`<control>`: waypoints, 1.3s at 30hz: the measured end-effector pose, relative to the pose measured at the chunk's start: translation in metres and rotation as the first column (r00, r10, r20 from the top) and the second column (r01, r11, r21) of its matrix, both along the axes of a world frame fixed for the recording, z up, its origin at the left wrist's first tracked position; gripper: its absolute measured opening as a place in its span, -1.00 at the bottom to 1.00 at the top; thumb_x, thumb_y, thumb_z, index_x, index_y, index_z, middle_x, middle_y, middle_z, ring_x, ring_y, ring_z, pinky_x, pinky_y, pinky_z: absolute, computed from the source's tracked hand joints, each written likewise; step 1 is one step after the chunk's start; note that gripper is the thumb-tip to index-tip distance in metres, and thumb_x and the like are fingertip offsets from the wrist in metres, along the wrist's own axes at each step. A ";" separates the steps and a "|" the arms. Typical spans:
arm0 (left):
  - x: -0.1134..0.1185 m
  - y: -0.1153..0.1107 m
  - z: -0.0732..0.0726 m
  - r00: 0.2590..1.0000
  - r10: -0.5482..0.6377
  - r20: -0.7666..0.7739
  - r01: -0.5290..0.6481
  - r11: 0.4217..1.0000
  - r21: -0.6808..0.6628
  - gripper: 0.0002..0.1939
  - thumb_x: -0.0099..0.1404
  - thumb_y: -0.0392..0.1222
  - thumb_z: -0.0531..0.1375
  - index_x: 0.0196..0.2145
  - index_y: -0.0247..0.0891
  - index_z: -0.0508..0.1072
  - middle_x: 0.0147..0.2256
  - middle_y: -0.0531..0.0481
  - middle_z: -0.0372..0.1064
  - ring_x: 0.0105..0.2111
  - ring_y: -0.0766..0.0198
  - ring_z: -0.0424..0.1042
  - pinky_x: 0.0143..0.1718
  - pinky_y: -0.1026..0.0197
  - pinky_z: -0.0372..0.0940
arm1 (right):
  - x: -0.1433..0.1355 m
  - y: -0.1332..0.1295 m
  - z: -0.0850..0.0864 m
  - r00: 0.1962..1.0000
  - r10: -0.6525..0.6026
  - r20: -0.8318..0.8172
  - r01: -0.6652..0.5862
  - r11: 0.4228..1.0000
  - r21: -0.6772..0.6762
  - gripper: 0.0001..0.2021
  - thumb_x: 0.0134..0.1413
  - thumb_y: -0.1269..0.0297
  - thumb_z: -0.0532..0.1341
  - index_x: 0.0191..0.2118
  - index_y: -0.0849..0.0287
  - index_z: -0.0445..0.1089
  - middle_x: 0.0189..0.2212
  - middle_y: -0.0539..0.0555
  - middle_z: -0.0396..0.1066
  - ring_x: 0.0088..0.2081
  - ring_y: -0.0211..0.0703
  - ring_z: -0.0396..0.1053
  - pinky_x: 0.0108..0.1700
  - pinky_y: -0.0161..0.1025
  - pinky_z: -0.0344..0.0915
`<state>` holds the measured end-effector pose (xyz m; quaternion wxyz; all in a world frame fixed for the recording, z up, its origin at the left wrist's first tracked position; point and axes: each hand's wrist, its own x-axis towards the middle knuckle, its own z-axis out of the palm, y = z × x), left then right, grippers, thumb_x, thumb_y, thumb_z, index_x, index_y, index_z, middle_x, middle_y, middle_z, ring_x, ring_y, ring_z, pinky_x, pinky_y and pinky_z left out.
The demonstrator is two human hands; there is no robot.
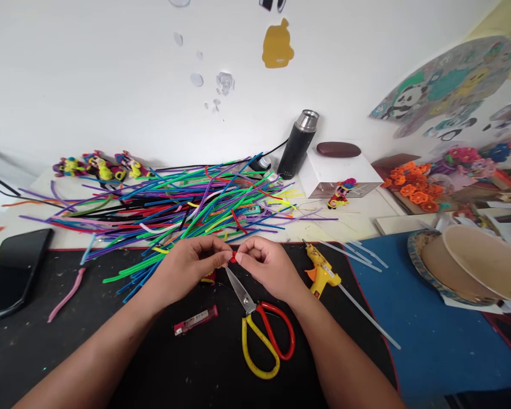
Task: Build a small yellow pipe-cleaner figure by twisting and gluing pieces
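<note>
Between my two hands is a small red piece [233,257], pinched at the fingertips over the black mat. My left hand [196,262] closes on its left side, and my right hand [266,264] closes on its right side. Scissors [250,307] with one yellow and one red handle lie just below, blades pointing up at the fingers. A red and yellow item [209,278] shows partly under my left hand. Below it rests a pink-red lighter [196,320]. A yellow glue gun [322,271] lies right of my right hand.
Colourful pipe cleaners [187,199] spread behind the hands. A black phone [15,270] lies left. A black flask [298,145], a white box [338,173] and a small figure [343,193] stand behind. Right are glue sticks [368,253] and a bowl-shaped container [447,272].
</note>
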<state>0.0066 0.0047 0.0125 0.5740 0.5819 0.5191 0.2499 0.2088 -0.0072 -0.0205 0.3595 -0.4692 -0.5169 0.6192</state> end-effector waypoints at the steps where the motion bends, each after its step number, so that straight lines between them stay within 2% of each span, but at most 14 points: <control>1: 0.000 0.000 -0.001 1.000 -0.001 0.001 0.001 1.000 0.002 -0.61 0.25 0.17 0.34 -0.31 -0.25 0.60 -0.45 0.05 0.43 -0.47 0.30 0.33 -0.48 0.32 0.29 | 0.000 0.000 0.000 1.000 0.000 0.001 0.000 1.000 0.002 -0.83 0.19 0.17 0.31 -0.30 0.15 0.39 -0.62 -0.19 0.16 -0.61 -0.35 0.02 -0.55 -0.34 -0.07; 8: -0.001 0.000 -0.005 1.000 0.003 -0.007 -0.003 1.000 0.014 -0.61 0.26 0.18 0.33 -0.27 -0.24 0.64 -0.40 0.00 0.50 -0.44 0.27 0.37 -0.44 0.31 0.31 | 0.001 -0.001 -0.001 1.000 0.003 0.000 -0.003 1.000 0.009 -0.83 0.20 0.18 0.31 -0.30 0.16 0.40 -0.62 -0.18 0.18 -0.61 -0.36 0.02 -0.56 -0.35 -0.08; 13: 0.001 -0.001 -0.001 1.000 -0.011 -0.014 0.011 1.000 0.000 -0.58 0.25 0.22 0.33 -0.30 -0.25 0.61 -0.42 0.04 0.44 -0.47 0.30 0.34 -0.48 0.32 0.30 | -0.001 -0.001 -0.001 1.000 -0.005 -0.029 0.005 1.000 -0.001 -0.84 0.19 0.20 0.32 -0.30 0.16 0.40 -0.62 -0.18 0.18 -0.63 -0.38 0.03 -0.57 -0.35 -0.08; 20: 0.000 -0.002 -0.007 0.998 0.050 0.032 -0.049 0.999 -0.017 -0.60 0.26 0.19 0.34 -0.30 -0.24 0.56 -0.45 0.07 0.39 -0.49 0.31 0.31 -0.50 0.32 0.31 | 0.001 0.002 -0.003 0.988 0.018 -0.154 -0.023 0.999 -0.030 -0.74 0.23 0.06 0.31 -0.21 0.17 0.43 -0.65 -0.18 0.23 -0.67 -0.37 0.08 -0.61 -0.36 -0.01; 24: 0.001 -0.002 -0.007 0.994 0.098 0.055 -0.097 0.995 -0.026 -0.60 0.24 0.20 0.35 -0.33 -0.24 0.56 -0.47 0.09 0.36 -0.50 0.32 0.28 -0.51 0.31 0.30 | 0.001 0.002 -0.005 0.989 -0.004 -0.149 0.000 1.000 -0.026 -0.69 0.23 0.01 0.32 -0.17 0.18 0.46 -0.64 -0.16 0.26 -0.66 -0.36 0.11 -0.61 -0.36 0.03; 31: 0.000 -0.001 -0.009 0.990 0.125 0.062 -0.124 0.992 -0.014 -0.59 0.23 0.20 0.36 -0.38 -0.24 0.54 -0.48 0.09 0.37 -0.51 0.33 0.27 -0.51 0.33 0.26 | -0.001 -0.001 -0.005 0.994 0.024 -0.111 -0.027 0.999 -0.019 -0.70 0.23 0.01 0.32 -0.23 0.17 0.43 -0.64 -0.15 0.26 -0.66 -0.36 0.11 -0.60 -0.36 0.03; 39: 0.000 0.000 -0.011 0.995 0.093 0.046 -0.092 0.995 -0.029 -0.57 0.21 0.23 0.36 -0.35 -0.25 0.55 -0.47 0.07 0.36 -0.50 0.32 0.28 -0.49 0.31 0.26 | -0.003 -0.001 -0.005 0.996 0.015 -0.091 -0.015 1.000 0.005 -0.74 0.22 0.04 0.33 -0.26 0.15 0.42 -0.62 -0.15 0.25 -0.64 -0.35 0.11 -0.58 -0.35 0.05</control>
